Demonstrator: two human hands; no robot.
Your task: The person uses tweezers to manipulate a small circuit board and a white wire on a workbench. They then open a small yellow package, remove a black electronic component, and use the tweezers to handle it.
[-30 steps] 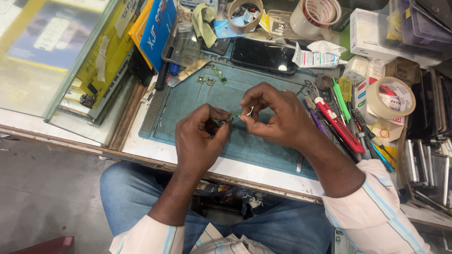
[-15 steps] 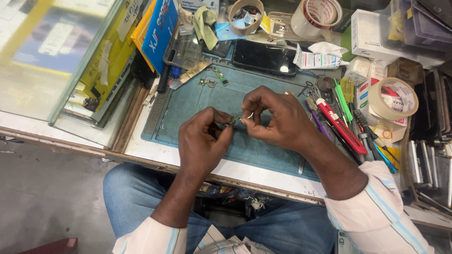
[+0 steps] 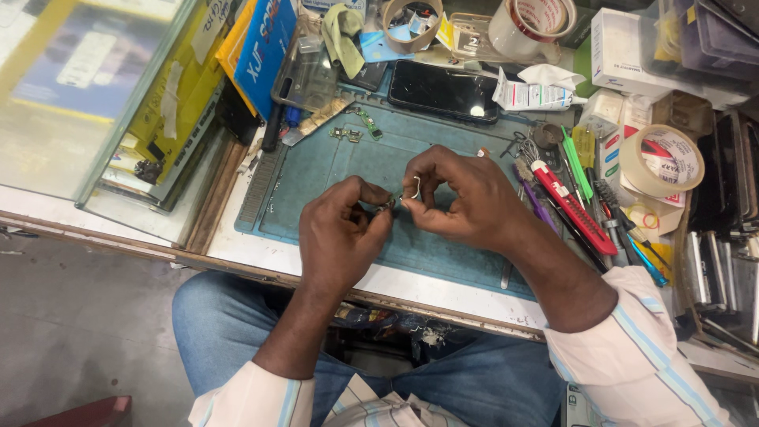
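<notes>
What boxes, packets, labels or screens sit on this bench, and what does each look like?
Blue box: far left, leaning, flat, with yellow packs behind it.
Phone: behind the mat, flat, dark blank screen.
White box: far right, rectangular.
White packet: right of the phone, small, crumpled.
Tape roll: right edge, tan ring with printed core.

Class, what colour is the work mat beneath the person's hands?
The work mat is teal blue-green, seen in the head view.

Mat [image 3: 332, 170] on bench, hands [image 3: 340, 237] meeting over its middle. Phone [image 3: 443, 88] behind mat, tape roll [image 3: 662, 160] and tools [image 3: 573, 209] right, glass case [image 3: 87, 103] left, boxes [image 3: 632, 51] far right-rear
</notes>
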